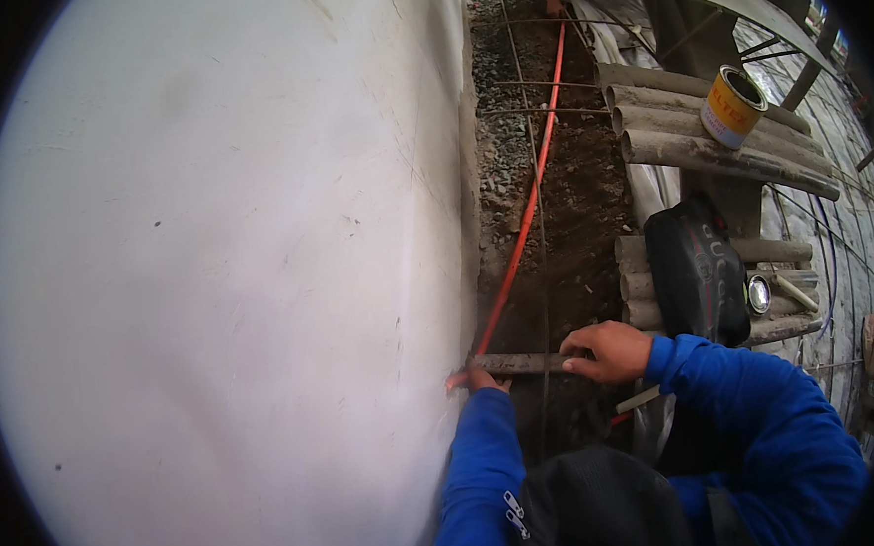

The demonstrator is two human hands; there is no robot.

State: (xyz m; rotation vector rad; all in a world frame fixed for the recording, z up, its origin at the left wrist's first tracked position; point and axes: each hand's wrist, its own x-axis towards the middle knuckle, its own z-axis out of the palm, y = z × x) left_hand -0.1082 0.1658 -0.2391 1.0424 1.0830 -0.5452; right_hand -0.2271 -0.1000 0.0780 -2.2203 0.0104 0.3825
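Across the trench, right beside the big white wall [220, 284], lies a short grey pipe piece [521, 363] — held level, one end at the wall, the other end toward the stacked pipes. Right hand [611, 351] wraps over the outer end of the pipe piece, fingers curled round it, thumb underneath as far as I can tell. Left hand [482, 377] sits at the wall end, mostly hidden under the pipe piece; it seems to grip or steady that end, but whether the fingers are closed I can't tell.

Under the pipe piece runs an orange conduit [528, 209], going away along the foot of the wall through dark soil and gravel [495, 161]. A thin wire line [533, 169] runs just right of the conduit, w/ cross wires over the trench further off.

Judgement on doing this well: keep the pipe piece square to the wall and flat, both hands pressing evenly — if one end lifts, it'll roll or skew over the conduit. Best not to pinch the conduit hard under it, and to mind the wire line so it isn't snagged.

Right of the pipe piece: a black bag [694, 269] on a stack of grey pipes [717, 150], a yellow tin can [733, 107] standing open on the upper stack, and a small round tin [758, 296] beside the bag. Blue sleeves, dark pack at chest.
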